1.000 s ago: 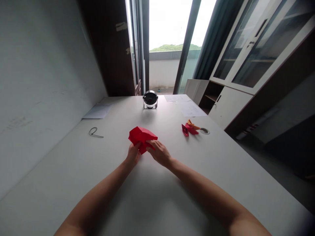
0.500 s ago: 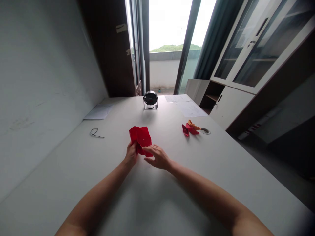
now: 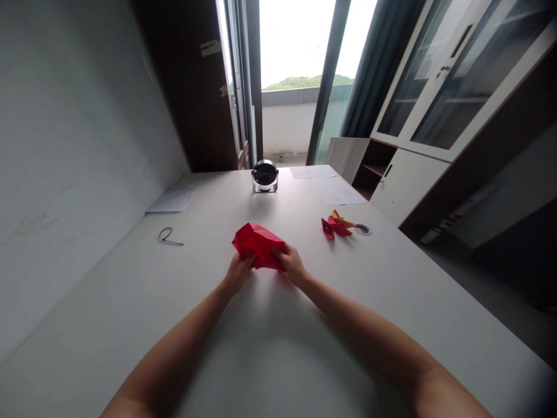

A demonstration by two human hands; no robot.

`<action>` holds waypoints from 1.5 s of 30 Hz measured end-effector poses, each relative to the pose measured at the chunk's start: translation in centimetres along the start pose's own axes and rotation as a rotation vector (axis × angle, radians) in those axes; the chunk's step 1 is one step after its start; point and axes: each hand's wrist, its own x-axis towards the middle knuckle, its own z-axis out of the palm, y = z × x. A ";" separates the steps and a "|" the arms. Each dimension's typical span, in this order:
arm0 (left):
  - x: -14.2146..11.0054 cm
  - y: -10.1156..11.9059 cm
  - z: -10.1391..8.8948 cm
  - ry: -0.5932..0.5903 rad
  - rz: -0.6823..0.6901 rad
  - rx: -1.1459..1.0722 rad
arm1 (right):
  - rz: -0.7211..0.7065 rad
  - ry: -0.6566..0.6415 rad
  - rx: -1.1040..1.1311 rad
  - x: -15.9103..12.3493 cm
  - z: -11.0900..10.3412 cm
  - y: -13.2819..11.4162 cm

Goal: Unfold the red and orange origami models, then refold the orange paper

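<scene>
A creased sheet of red paper (image 3: 260, 241) is held up between both hands over the white table. My left hand (image 3: 237, 271) grips its lower left part, thumb on the near face. At its right end my right hand (image 3: 293, 266) pinches the paper, with the thumb in front. The fingers behind the sheet are hidden. Fold lines run across the paper, and its upper edge slants down to the right.
Folded red paper pieces (image 3: 340, 226) and an orange one (image 3: 342, 219) lie right, beside a round cable hole (image 3: 362, 230). A black cable tie (image 3: 169, 236) lies left. A round silver-framed device (image 3: 265, 176) stands at the back. Paper sheets (image 3: 337, 190) lie near the edges.
My right hand has gone from loosely spread fingers at the paper's side to a pinch on its right end. The red paper is now stretched wider to the right and tilted.
</scene>
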 end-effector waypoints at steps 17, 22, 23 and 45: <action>0.6 1.6 -0.8 0.194 -0.086 -0.159 | -0.446 0.149 -0.843 0.1 -2.2 -0.7; -0.1 1.7 -0.1 0.136 -0.128 -0.084 | -0.534 0.130 -0.913 -0.2 -2.3 -0.8; -0.2 1.7 -0.1 0.122 -0.131 -0.076 | -0.538 0.132 -0.913 -0.2 -2.3 -0.8; 1.0 0.8 -2.7 0.186 0.149 0.456 | -0.201 0.163 -0.394 1.6 -3.1 0.0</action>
